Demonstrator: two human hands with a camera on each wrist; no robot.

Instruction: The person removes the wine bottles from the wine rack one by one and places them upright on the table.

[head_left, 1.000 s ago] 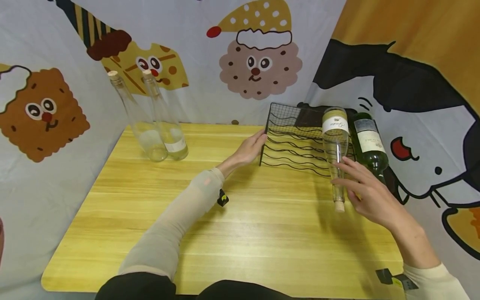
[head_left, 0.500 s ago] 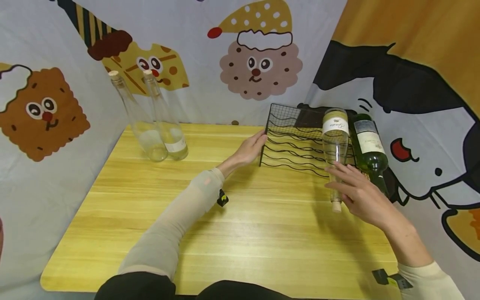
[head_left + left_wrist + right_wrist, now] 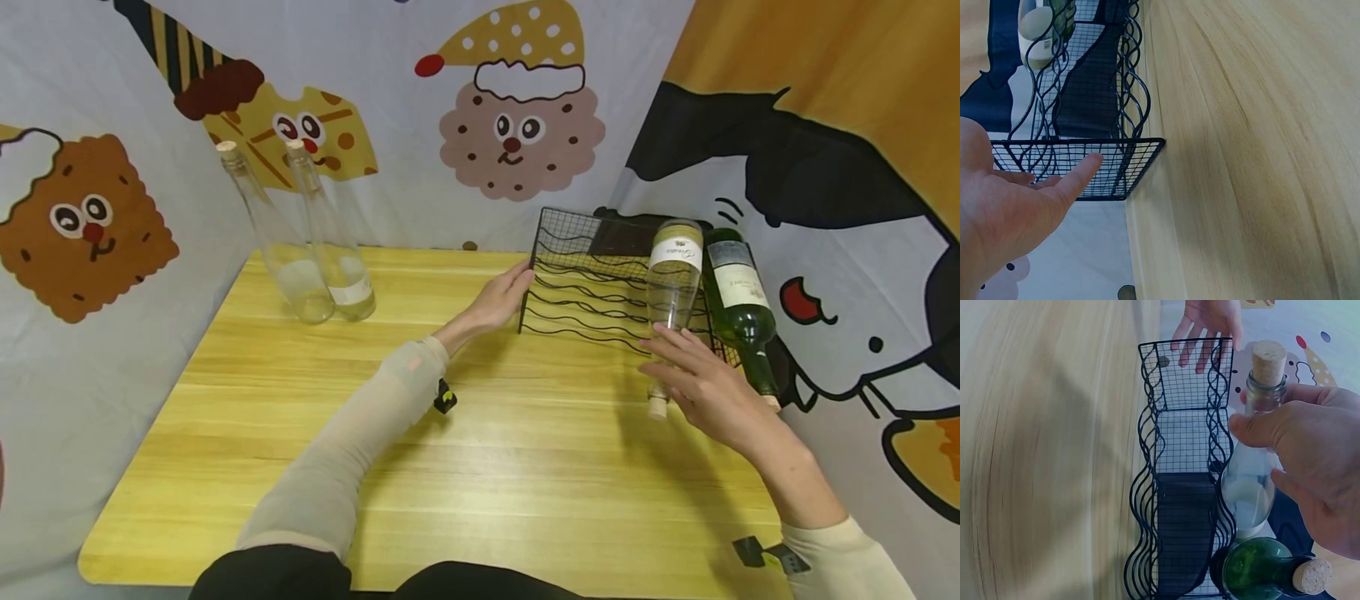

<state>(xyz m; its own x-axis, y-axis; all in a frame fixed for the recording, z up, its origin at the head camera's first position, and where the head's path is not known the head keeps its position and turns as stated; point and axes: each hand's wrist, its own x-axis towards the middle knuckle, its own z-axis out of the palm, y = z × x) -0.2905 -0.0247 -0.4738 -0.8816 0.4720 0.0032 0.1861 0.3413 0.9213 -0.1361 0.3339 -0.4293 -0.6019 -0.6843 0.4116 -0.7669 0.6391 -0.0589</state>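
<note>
At the back right of the table stands a black wire bottle rack (image 3: 566, 232). My left hand (image 3: 491, 302) rests against its left end, fingers extended along the mesh in the left wrist view. My right hand (image 3: 712, 390) holds the neck of a clear corked bottle (image 3: 675, 271), thumb on one side and fingers on the other in the right wrist view. This bottle lies on the rack, its cork toward me and its neck slanting left. Beside it on the right lies a green corked bottle (image 3: 1254, 565), also on the rack. Fingers hide part of the clear neck.
Two clear corked bottles, one on the left (image 3: 300, 287) and one on the right (image 3: 351, 287), stand upright at the back left of the wooden table (image 3: 525, 467). A printed cloth (image 3: 397, 183) hangs behind the table and along its sides.
My right hand has moved left with the clear bottle's neck, so that the bottle now slants. More of the green bottle's neck and its cork show. The left hand stays against the rack.
</note>
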